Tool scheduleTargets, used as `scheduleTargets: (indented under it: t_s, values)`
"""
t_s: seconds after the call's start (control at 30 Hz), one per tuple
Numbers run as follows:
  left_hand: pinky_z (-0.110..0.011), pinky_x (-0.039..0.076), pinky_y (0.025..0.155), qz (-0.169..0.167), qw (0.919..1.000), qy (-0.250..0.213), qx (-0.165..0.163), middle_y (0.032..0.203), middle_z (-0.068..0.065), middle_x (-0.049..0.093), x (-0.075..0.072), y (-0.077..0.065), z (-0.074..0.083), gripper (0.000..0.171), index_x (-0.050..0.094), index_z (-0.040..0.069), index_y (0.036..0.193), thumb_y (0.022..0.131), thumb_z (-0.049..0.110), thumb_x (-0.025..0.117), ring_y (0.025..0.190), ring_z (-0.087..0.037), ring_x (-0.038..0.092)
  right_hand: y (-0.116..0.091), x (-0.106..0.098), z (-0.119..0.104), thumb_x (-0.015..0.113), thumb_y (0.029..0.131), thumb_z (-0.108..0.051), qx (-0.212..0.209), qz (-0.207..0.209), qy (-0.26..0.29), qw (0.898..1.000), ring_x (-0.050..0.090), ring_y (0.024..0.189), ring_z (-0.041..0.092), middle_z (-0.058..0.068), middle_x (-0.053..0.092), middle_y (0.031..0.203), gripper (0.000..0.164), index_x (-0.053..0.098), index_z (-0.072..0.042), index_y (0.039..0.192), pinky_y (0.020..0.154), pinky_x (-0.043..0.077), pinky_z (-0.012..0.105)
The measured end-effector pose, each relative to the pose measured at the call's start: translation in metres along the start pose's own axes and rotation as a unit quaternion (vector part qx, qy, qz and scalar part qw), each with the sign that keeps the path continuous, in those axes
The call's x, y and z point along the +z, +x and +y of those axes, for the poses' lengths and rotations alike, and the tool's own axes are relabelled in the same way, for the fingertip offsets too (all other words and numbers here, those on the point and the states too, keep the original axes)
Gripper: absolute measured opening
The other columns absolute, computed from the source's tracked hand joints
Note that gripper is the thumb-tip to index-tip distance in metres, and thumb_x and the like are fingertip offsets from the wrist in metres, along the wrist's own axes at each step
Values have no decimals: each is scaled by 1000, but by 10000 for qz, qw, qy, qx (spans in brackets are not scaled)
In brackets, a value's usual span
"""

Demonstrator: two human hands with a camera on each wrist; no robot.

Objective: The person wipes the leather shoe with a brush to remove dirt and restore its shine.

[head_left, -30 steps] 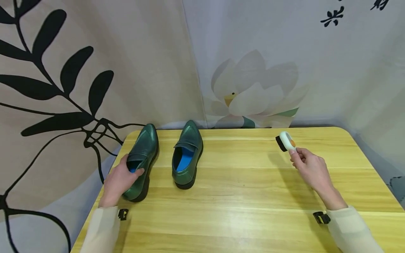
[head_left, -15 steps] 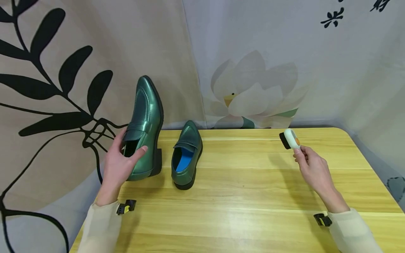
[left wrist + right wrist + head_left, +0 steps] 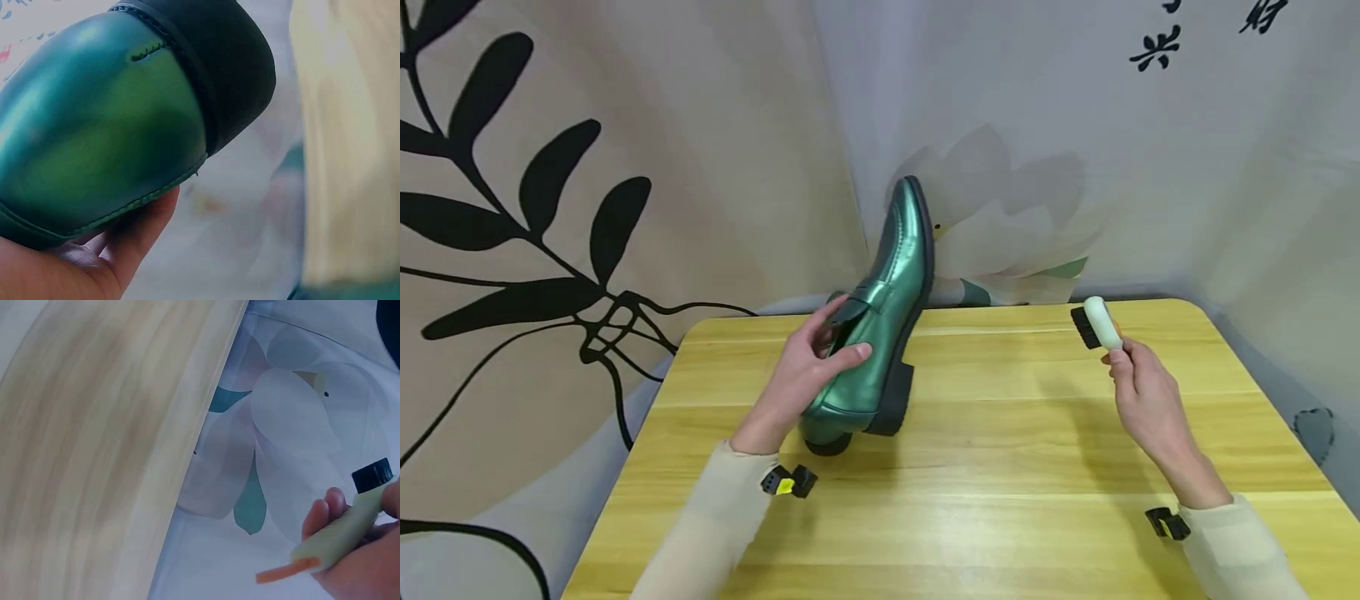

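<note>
A shiny green loafer (image 3: 891,308) is raised off the table, toe up, with its black sole turned to the right. My left hand (image 3: 801,371) grips it at the opening, the thumb along its outer side. In the left wrist view the loafer's heel end (image 3: 100,125) fills the upper left. Behind it stands the second green loafer (image 3: 826,443), mostly hidden apart from its heel. On the right, my right hand (image 3: 1150,404) holds a small white brush (image 3: 1103,323) by its handle, black bristles facing left. An orange part shows on the brush (image 3: 340,540) in the right wrist view.
Both hands are over a light wooden table (image 3: 1000,500). A pale curtain (image 3: 737,167) with printed black leaves and a flower hangs close behind the table's back edge.
My left hand has lifted the left loafer off the table and carried it right, in front of the other loafer. The brush has turned slightly and shifted a little to the right.
</note>
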State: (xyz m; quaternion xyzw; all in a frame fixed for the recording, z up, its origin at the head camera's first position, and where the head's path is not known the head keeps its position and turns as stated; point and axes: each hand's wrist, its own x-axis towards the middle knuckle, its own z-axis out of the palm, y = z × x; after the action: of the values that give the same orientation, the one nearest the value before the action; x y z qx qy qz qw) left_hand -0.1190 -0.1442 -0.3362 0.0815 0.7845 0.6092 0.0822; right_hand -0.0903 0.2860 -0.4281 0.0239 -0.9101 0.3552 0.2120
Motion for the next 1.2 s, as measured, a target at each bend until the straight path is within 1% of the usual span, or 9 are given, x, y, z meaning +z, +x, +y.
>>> scheduleTargets:
  t_s: [0.13, 0.23, 0.37, 0.5, 0.63, 0.83, 1.0, 1.1, 1.2]
  values:
    - [-40, 56, 82, -514, 9980, -246, -257, 130, -15, 56, 41, 18, -7, 76, 42, 32, 158, 90, 38, 75, 108, -30, 59, -1, -3, -1, 41, 113, -19, -81, 203, 60, 9997, 48, 84, 10, 19, 61, 99, 34, 61, 8, 119, 72, 37, 31]
    - [-40, 56, 82, -881, 9939, -301, -583, 130, -13, 58, 68, 32, -15, 74, 44, 34, 156, 90, 43, 76, 106, -29, 61, -1, -4, -3, 41, 113, -19, -114, 237, 164, 9995, 46, 82, 1, 17, 61, 97, 34, 61, 7, 118, 71, 37, 29]
    - [-39, 56, 83, -1363, 9858, -284, -939, 126, -11, 61, 93, 46, -25, 76, 45, 31, 156, 89, 45, 77, 102, -26, 63, -3, -6, -6, 42, 113, -19, -212, 244, 277, 9991, 46, 83, -2, 15, 62, 96, 32, 62, 5, 117, 70, 37, 25]
    - [-39, 57, 82, -1880, 9751, -159, -1167, 125, -10, 63, 110, 58, -35, 79, 45, 26, 157, 88, 44, 79, 102, -25, 65, -4, -6, -7, 45, 112, -17, -394, 221, 253, 9987, 47, 78, 5, 15, 62, 96, 28, 62, 5, 116, 68, 36, 22]
    - [-39, 55, 88, -2344, 9649, 357, -1132, 135, -7, 60, 121, 70, -46, 80, 47, 25, 157, 86, 45, 79, 111, -21, 63, -6, -1, -6, 49, 111, -15, -646, 31, 105, 9979, 48, 75, 17, 16, 62, 98, 29, 59, 9, 124, 67, 39, 26]
    - [-42, 47, 104, -3115, 9414, 996, -831, 154, -1, 49, 128, 91, -58, 79, 48, 22, 156, 86, 47, 78, 129, -20, 55, -9, 3, -3, 60, 107, -23, -793, -720, -60, 9942, 54, 87, 31, 21, 60, 114, 47, 51, 9, 140, 73, 44, 48]
    - [-44, 38, 113, -3639, 9186, 1386, -670, 158, 3, 45, 125, 110, -63, 75, 52, 26, 154, 87, 47, 77, 140, -19, 45, -11, 4, 1, 78, 95, -29, -790, -1326, -275, 9876, 54, 91, 28, 14, 62, 112, 64, 52, 0, 145, 76, 46, 47]
    - [-44, 38, 113, -3881, 9071, 1534, -559, 159, 2, 44, 121, 118, -66, 75, 50, 26, 155, 88, 44, 76, 140, -20, 46, -11, 7, 2, 82, 92, -29, -791, -1566, -352, 9839, 56, 93, 28, 14, 63, 115, 70, 51, -2, 149, 78, 47, 48]
    - [-43, 40, 112, -4079, 8960, 1687, -482, 160, -1, 42, 118, 122, -66, 82, 42, 22, 160, 88, 43, 76, 141, -21, 47, -11, 11, 2, 83, 90, -23, -860, -1641, -468, 9816, 55, 88, 24, 11, 63, 111, 68, 54, -1, 147, 75, 48, 43]
